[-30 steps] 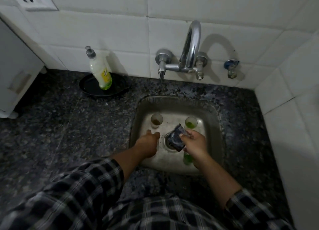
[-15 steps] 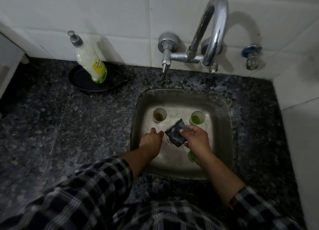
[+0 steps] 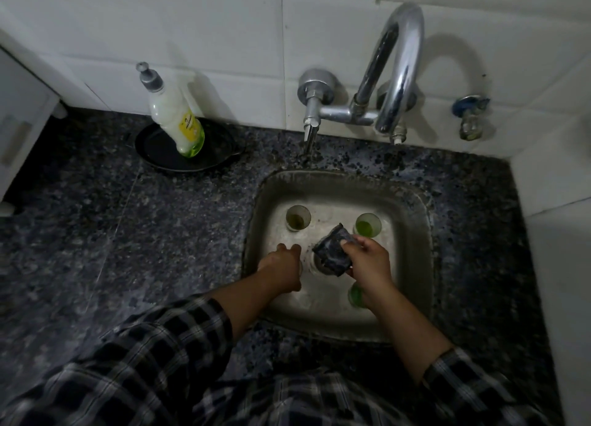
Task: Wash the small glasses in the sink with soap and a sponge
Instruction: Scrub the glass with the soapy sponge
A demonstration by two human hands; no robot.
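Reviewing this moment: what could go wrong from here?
1. The right hand holds the sponge with its wrist over the near glass; pulling back might knock that glass over.
2. The soap bottle leans tilted in a black dish; a hasty grab could topple it.

Tap [image 3: 399,67] is fixed behind the sink [image 3: 412,220]. In the sink: first glass [image 3: 298,218] back left, second glass [image 3: 367,224] back right, third glass [image 3: 355,295] front right, sponge [image 3: 332,249] held over the middle. Soap bottle [image 3: 174,115] is stood in a pan [image 3: 220,150] left of the tap.
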